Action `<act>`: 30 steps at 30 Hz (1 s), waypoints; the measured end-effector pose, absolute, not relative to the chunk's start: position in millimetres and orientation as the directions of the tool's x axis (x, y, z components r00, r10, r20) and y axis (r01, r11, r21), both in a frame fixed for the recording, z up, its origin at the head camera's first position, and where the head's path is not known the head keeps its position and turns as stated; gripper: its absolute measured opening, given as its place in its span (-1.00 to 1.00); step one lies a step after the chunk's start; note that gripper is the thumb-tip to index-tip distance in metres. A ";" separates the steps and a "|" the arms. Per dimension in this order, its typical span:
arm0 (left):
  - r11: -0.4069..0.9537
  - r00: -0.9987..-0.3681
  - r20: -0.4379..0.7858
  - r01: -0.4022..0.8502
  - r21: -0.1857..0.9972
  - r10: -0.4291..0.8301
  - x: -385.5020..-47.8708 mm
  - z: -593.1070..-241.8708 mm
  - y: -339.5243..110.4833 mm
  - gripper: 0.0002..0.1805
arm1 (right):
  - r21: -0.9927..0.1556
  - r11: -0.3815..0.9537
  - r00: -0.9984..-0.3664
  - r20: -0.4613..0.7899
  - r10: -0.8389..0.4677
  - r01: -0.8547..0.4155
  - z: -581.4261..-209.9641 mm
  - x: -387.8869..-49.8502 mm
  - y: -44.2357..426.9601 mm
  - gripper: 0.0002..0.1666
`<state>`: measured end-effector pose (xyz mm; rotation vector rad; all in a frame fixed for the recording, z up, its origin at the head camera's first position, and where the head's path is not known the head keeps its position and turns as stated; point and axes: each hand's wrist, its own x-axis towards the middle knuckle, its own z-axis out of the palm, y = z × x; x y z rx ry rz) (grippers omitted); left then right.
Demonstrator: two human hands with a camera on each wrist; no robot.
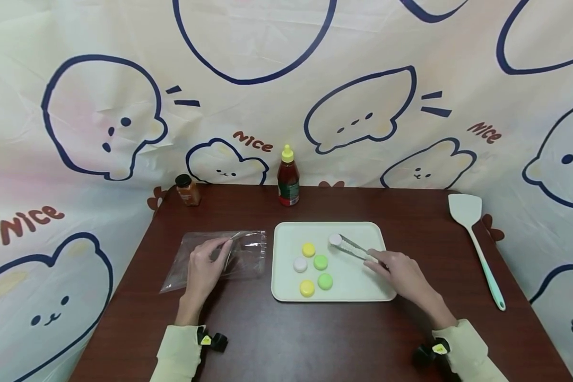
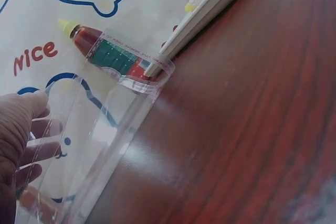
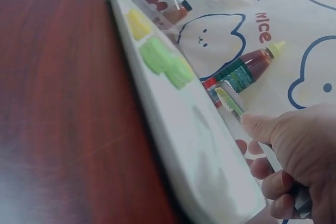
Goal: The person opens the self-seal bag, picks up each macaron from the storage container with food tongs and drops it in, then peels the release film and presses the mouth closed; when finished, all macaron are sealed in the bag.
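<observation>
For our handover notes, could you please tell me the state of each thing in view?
Clear bag: mouth open, pinched by left hand
Tongs: closed on pale disc, held in right hand
Tray: lying flat, five discs on it
Sauce bottle: upright, capped
Jar: upright, lidded
Spatula: lying flat

tray (image 1: 350,284): white | discs (image 1: 320,262): yellow, green, off-white | tabletop (image 1: 277,339): reddish-brown, wood-grained
</observation>
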<state>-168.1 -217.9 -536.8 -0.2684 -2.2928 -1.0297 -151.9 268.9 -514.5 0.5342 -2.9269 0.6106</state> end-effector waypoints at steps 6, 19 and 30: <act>0.669 -0.779 0.625 0.435 0.603 -0.057 -170.2 -536.1 -218.6 -0.86 | -0.376 0.846 -0.925 0.183 -0.333 -0.379 -498.9 -164.2 266.6 -0.50; 0.646 -0.763 0.644 0.465 0.606 -0.055 -169.5 -536.2 -219.1 -0.87 | -0.372 0.816 -0.896 0.224 -0.383 -0.442 -471.4 -192.8 250.1 -0.46; 0.644 -0.742 0.668 0.483 0.594 -0.060 -170.3 -538.2 -218.1 -0.86 | -0.415 0.775 -0.877 0.161 -0.453 -0.477 -467.5 -203.9 217.5 -0.44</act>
